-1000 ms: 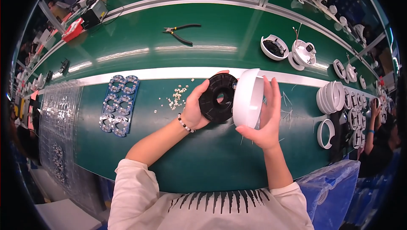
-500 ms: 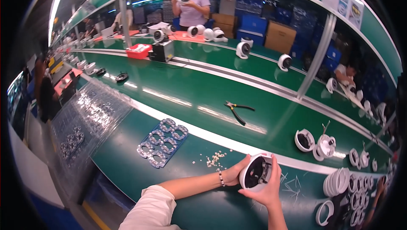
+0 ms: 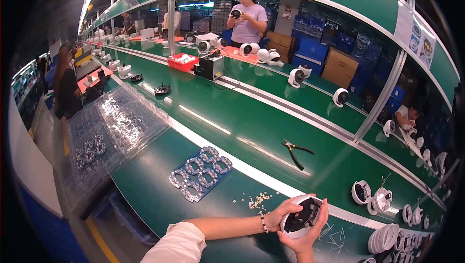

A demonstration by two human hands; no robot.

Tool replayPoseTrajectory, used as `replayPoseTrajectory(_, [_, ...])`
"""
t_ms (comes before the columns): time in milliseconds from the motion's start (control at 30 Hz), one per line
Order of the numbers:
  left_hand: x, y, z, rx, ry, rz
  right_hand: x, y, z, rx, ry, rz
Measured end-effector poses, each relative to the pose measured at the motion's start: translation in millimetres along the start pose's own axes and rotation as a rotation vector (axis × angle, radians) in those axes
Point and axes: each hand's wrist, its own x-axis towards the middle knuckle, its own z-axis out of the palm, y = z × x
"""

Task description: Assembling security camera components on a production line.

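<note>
White shell (image 3: 292, 234) between fingers (image 3: 323, 211); printed brown carton (image 3: 340, 69).

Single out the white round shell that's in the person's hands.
The white shell with a black part inside, between the left hand and right hand. The stacked shells at right and the black-lined one beyond are in neither hand.

Apart a second ago, a black disc-shaped part (image 3: 301, 218) now sits inside a white shell (image 3: 292, 234), whose opening has turned to face the camera. The left hand (image 3: 277, 216), which earlier held the black part alone, now grasps the shell together with the right hand (image 3: 307, 241). The view has swung up and leftward, bringing in a standing person (image 3: 249, 21) and a brown carton (image 3: 340, 67).
</note>
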Motion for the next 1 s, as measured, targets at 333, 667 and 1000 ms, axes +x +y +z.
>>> replayPoseTrajectory(333, [-13.3,19.9,23.3,0.891,-0.108,0.283,-8.4,32.8,6.0,0.614,0.198,0.572])
replayPoseTrajectory(667, [-13.4,12.3,8.7,1.023,0.06,0.258,0.6,49.4,3.5,0.663,0.266,0.648])
replayPoseTrajectory(1000, [-9.7,-7.9,4.1,0.396,0.239,-0.035,20.3,-10.2,-33.3,-0.077,-0.334,0.186])
